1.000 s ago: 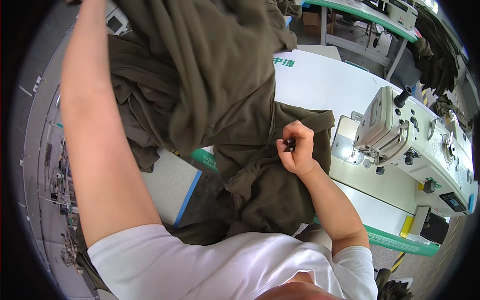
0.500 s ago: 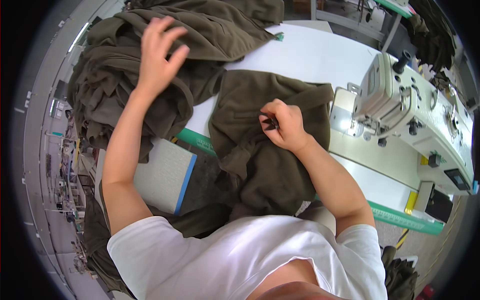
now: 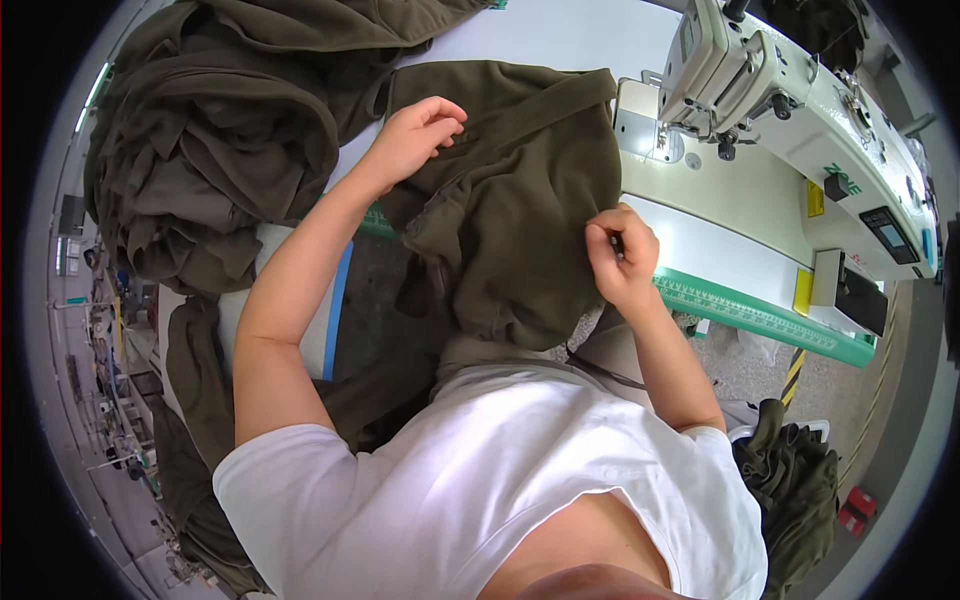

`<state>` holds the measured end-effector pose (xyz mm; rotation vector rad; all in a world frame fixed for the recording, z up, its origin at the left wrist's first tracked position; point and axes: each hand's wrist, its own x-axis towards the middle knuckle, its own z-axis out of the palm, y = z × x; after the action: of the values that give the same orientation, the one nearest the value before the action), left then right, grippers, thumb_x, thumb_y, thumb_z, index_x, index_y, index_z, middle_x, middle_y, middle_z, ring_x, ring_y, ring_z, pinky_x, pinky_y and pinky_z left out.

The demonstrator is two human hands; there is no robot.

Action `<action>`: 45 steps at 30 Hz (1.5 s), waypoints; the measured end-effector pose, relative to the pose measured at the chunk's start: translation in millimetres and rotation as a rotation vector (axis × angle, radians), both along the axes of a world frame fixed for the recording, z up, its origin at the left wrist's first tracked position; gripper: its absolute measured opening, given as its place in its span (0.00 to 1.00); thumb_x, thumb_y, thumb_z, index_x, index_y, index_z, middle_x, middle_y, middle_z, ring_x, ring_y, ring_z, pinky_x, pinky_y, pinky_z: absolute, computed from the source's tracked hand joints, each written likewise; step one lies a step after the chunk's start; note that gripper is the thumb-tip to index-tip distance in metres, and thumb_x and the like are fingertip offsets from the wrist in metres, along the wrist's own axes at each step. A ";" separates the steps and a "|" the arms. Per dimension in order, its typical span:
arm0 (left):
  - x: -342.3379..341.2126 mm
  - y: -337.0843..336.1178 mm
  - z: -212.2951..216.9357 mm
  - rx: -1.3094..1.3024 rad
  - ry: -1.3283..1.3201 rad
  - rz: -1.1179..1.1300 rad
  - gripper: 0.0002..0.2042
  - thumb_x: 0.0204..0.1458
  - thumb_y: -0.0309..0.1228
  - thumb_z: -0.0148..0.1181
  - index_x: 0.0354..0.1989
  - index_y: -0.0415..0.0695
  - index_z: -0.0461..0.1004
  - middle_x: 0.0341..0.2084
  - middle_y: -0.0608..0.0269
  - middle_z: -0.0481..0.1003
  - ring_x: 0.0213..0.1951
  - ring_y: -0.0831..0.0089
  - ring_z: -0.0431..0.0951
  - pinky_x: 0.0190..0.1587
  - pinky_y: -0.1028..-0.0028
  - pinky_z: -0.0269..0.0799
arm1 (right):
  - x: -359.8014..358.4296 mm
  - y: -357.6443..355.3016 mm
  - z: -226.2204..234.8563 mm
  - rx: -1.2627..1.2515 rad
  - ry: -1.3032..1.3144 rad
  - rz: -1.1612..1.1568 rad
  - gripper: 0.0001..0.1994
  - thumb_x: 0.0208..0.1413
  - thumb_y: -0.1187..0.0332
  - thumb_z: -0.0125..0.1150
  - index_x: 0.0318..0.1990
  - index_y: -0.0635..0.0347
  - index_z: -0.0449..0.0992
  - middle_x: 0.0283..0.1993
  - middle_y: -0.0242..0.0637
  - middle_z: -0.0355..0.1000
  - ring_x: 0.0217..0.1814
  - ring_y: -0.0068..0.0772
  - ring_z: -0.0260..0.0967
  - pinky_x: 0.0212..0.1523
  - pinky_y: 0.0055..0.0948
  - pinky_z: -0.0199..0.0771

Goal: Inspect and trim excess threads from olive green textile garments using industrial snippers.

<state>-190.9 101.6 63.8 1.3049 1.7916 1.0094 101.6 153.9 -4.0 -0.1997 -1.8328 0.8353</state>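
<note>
A dark olive fleece garment [image 3: 520, 230] lies over the table's front edge and hangs down toward my lap. Above its upper left part is my left hand [image 3: 415, 138], its fingers loosely bent and apart, with nothing visible in them. My right hand [image 3: 625, 255] is closed at the garment's right edge, around small dark thread snips [image 3: 617, 243] that are mostly hidden in the fist. Whether this hand also touches the cloth, I cannot tell.
A large heap of the same olive cloth [image 3: 220, 130] covers the left side. At the right stands a white sewing machine [image 3: 780, 110]. A green ruler strip [image 3: 760, 315] edges the white table. More olive cloth [image 3: 790, 490] sits in a container at the lower right.
My left hand has come from over the cloth heap to the garment, its fingers more bent. My right hand has moved from the garment's middle to its right edge, still closed. The view has shifted.
</note>
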 end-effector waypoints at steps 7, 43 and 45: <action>4.7 -41.9 -4.9 -0.105 -0.030 0.126 0.12 0.57 0.39 0.53 0.38 0.44 0.74 0.31 0.70 0.73 0.32 0.82 0.67 0.35 0.80 0.64 | 13.0 -19.8 5.5 -0.248 -0.153 -0.120 0.08 0.50 0.79 0.58 0.39 0.62 0.74 0.31 0.38 0.73 0.20 0.28 0.62 0.23 0.21 0.61; 180.1 -98.4 -13.2 0.398 -0.647 0.027 0.15 0.53 0.21 0.57 0.47 0.37 0.63 0.37 0.64 0.72 0.39 0.81 0.71 0.42 0.81 0.68 | 24.7 -45.7 32.1 -0.564 0.019 -0.078 0.11 0.49 0.79 0.61 0.41 0.61 0.77 0.31 0.28 0.73 0.29 0.13 0.63 0.30 0.18 0.65; 191.6 -95.3 -4.7 0.452 -0.680 0.042 0.18 0.52 0.20 0.56 0.51 0.38 0.61 0.37 0.63 0.72 0.39 0.82 0.70 0.43 0.81 0.68 | 37.9 -53.1 52.3 -0.488 -0.115 0.020 0.12 0.47 0.80 0.63 0.41 0.60 0.78 0.31 0.29 0.73 0.28 0.15 0.63 0.30 0.19 0.65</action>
<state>0.8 6.3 59.1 0.9855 1.1088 1.7035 139.5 100.8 48.4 -0.5483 -1.7094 1.2999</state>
